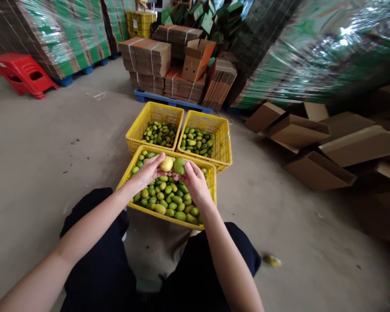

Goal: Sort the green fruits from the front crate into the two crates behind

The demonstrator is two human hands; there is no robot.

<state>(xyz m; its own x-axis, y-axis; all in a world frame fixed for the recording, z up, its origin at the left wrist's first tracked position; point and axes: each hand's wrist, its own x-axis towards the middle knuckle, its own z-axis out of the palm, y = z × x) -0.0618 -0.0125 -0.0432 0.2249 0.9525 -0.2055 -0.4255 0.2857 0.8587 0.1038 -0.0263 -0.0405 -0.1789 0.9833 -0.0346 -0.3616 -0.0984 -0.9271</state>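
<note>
My left hand is closed round a yellow lemon, its thumb along the near side. Beside it, my right hand grips a green lemon between thumb and fingers. The two fruits are held side by side, close together, above the front yellow crate. That crate is filled with many green and yellowish lemons. Some of the fruit at its back is hidden by my hands.
Behind stand two yellow crates, left and right, partly filled with fruit. Bundled flat cartons rest on a blue pallet. Cardboard boxes lie at right, a red stool at left. One fruit lies on the floor.
</note>
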